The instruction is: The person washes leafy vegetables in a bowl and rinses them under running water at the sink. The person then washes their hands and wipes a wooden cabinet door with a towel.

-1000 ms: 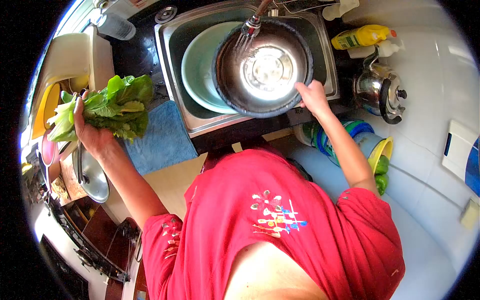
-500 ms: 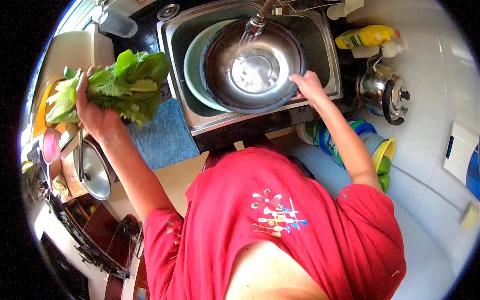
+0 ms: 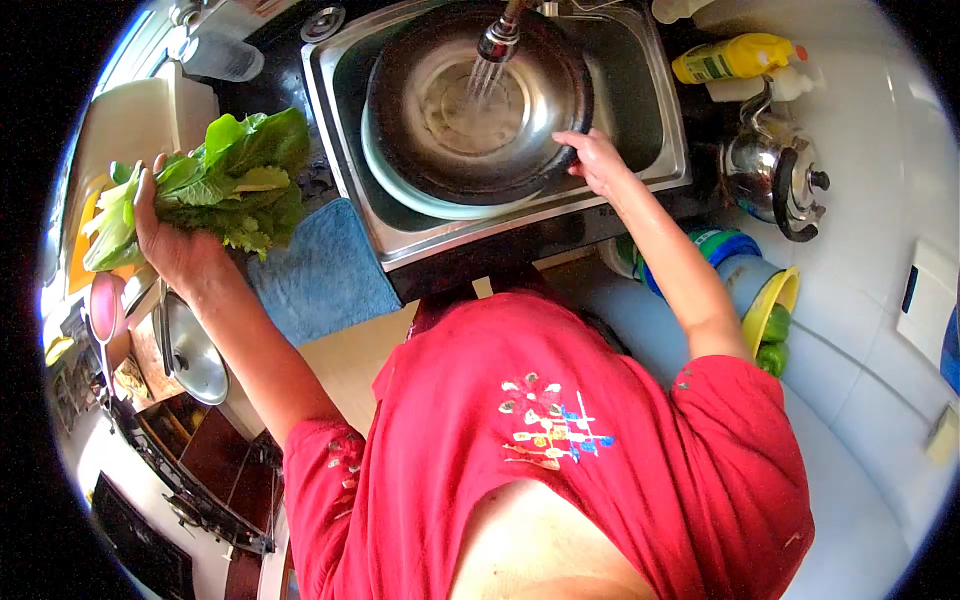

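Note:
My left hand [image 3: 178,245] is closed around the stems of a bunch of leafy greens [image 3: 240,175], held to the left of the sink [image 3: 655,110]. With my right hand [image 3: 595,160] I grip the near right rim of a dark-edged metal basin [image 3: 440,165]. Water streams from the faucet [image 3: 499,42] into this basin. Beneath it is a pale green basin [image 3: 410,200], mostly covered, with its edge showing at the left and front.
A blue cloth [image 3: 330,270] hangs over the counter edge. To the right stand a steel kettle [image 3: 760,170] and a yellow bottle [image 3: 735,58]. A lidded pan [image 3: 195,345] is at the left, below a pink-handled item. Green peppers [image 3: 772,345] sit in a yellow bowl [image 3: 775,305].
The metal basin has shifted left and now covers more of the pale green basin. My right hand moved left with it. The faucet's water now lands around the basin's middle.

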{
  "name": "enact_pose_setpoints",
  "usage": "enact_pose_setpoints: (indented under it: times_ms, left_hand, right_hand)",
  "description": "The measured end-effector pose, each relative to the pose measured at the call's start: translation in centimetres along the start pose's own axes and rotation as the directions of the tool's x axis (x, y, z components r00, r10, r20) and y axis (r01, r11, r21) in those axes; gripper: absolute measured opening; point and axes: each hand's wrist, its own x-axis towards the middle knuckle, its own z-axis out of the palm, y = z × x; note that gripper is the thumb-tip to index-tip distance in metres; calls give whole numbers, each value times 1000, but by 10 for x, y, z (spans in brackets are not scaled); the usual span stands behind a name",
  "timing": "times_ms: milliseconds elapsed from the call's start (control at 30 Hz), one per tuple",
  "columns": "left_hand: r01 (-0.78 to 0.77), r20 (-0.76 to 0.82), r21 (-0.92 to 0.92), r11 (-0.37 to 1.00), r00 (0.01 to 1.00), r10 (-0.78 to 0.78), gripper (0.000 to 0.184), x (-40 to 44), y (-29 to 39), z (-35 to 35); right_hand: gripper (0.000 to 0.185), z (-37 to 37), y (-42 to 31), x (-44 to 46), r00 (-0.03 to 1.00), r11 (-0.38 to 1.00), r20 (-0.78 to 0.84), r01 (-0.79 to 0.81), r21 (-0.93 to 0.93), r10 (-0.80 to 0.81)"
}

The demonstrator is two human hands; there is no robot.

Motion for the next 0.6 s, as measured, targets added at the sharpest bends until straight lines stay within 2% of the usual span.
enact_pose_setpoints:
  times_ms: [167,267,300,367,467,567,600]
  left_hand:
    - [7,26,-3,1000,1000,-7,27,0,-1,-2]
    - [29,44,-21,999,999,-28,27,1,0,-2]
    - [25,46,-15,1000,999,-25,27,3,0,-3]
    - [9,45,-1,1000,999,-9,28,3,1,-1]
    - [-10,41,7,1000,999,10,29,3,-1,5]
    - [0,32,15,1000,999,0,29,9,-5,1]
    - [5,29,6,1000,1000,-5,29,10,-7,0]
  right_hand:
    - [16,-15,27,-17,995,1000,99,-14,-3,14]
    - [18,19,22,-24,990,991,106,79,111,-91]
    - [19,26,19,-16,991,993,54,118,9,-119]
    - [20,43,3,-11,972,972,29,232,-37,-231]
    - [27,42,-4,10,833,818,-88,509,-268,-547]
    - [34,29,-29,-21,721,675,-179,489,-553,-669]
    - [39,25,-40,-38,792,706,-181,384,-594,-583]
